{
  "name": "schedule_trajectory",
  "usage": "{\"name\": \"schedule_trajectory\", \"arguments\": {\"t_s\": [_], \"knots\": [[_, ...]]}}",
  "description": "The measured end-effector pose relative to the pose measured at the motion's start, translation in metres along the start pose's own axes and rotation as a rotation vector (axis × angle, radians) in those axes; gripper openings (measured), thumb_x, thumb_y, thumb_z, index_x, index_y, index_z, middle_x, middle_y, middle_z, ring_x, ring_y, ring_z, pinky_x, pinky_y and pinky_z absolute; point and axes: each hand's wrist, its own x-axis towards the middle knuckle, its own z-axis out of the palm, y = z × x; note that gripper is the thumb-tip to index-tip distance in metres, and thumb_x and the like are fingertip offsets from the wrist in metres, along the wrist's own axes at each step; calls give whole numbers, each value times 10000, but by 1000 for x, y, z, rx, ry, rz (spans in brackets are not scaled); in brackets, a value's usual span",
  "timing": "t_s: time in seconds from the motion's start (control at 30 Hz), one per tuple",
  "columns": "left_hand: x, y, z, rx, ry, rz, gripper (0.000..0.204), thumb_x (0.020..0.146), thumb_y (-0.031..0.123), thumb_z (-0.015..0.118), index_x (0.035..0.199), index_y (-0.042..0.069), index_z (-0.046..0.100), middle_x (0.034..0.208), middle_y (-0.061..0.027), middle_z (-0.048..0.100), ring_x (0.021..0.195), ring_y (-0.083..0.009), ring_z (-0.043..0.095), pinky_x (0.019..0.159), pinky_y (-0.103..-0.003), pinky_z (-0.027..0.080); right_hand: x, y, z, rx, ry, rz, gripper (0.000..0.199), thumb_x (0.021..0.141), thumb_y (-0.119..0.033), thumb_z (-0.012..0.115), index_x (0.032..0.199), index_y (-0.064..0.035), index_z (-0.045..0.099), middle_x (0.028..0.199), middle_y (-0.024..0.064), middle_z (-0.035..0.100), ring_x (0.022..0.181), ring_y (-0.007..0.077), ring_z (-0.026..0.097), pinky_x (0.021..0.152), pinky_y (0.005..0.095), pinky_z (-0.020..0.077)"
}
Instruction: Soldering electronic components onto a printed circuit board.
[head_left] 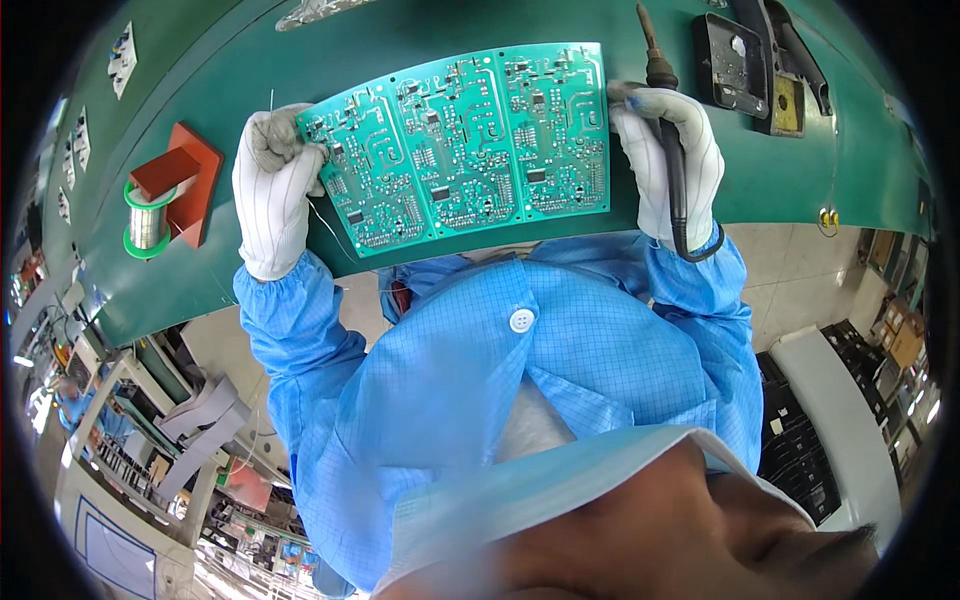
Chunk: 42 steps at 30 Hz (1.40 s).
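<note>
A green circuit board panel (465,140) with three joined sections is held up over the green bench mat (400,30), solder side toward me. My left hand (270,190), in a white glove, grips the panel's left edge, and a thin solder wire (322,218) runs past its fingers. My right hand (668,150), also gloved, holds a soldering iron (657,65) by its black handle, tip pointing away from me. This hand's fingers also press against the panel's right edge.
A spool of solder wire (147,222) sits on a red holder (188,178) at the left of the mat. A black iron stand (735,65) with a yellow sponge tray (788,105) stands at the right. Shelves and racks lie around the bench's edges.
</note>
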Motion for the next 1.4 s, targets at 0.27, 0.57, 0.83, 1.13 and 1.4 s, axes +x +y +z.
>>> {"name": "schedule_trajectory", "arguments": {"t_s": [0.27,0.57,0.83,1.13,1.4], "knots": [[-3,45,10,960,175,397,253,850,240,711,1023,77,623,915,-110,645,725,-263,652,651,-329,523,-3,-4,-15,25,364,-80,358,812,-35,774,1122,15,604,891,93,682,704,106,632,639,232,532],[25,84,110,1081,-234,617,189,827,205,674,927,74,581,797,-77,598,726,-170,610,658,-314,499,-7,-19,-25,-95,239,87,226,767,46,704,977,12,628,910,130,666,715,147,628,675,266,523],[32,82,119,1220,-37,1047,187,825,258,658,852,119,536,694,-29,490,588,-172,507,558,-320,429,-7,-16,-15,-67,208,-9,214,745,49,698,943,4,629,903,140,668,709,167,628,672,286,516],[41,74,121,1138,-105,1061,189,853,259,636,854,101,533,714,-54,503,579,-178,526,551,-315,448,-2,-4,-16,-141,188,-168,230,729,58,700,939,2,627,906,148,669,754,188,641,713,306,521],[43,71,118,1194,-158,1015,182,867,248,620,847,94,525,723,-73,503,575,-180,528,535,-312,448,2,-7,-16,-64,177,-45,208,752,25,678,952,13,620,902,142,670,709,178,639,677,292,524]]}}
